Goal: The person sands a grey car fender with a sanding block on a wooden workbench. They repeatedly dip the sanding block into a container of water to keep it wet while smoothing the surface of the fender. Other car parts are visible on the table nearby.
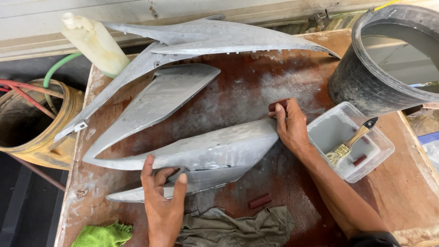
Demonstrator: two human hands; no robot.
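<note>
Grey fairing panel (pixel 201 153): long, curved, tapering body piece, dull primer-grey, lying on the table (pixel 292 183) with its long axis running left to right, pointed tail to the left, blunt end to the right; it sits directly ahead of both hands and between them. Left hand (pixel 163 194): nearest the viewer, fingers spread and pressed flat on the panel's lower edge, holding it down rather than gripping. Right hand (pixel 290 126): at the panel's right end, fingers closed around a small reddish-brown block (pixel 277 106), its heel touching the panel's tip; this hand is the nearer to the blunt end, the left to the middle. Near edge of the table: olive-drab rag (pixel 238 228), bright green cloth (pixel 103 235), and a second reddish-brown block (pixel 259 201) lying loose just below the panel. Right of the right forearm: clear plastic tray (pixel 386 151) of grey liquid with a wooden-handled brush (pixel 352 142) resting in it. Beyond the panel: a second grey panel (pixel 160 103), flat and pointed, then a long, thin, winged grey panel (pixel 215 39) across the far side. Far left: whitish plastic bottle (pixel 96 43) leaning on that panel; yellow drum (pixel 32 123) beside the table, with red and green hoses. Far right: black bucket (pixel 366 87). Nothing lies on the held panel's upper face.
</note>
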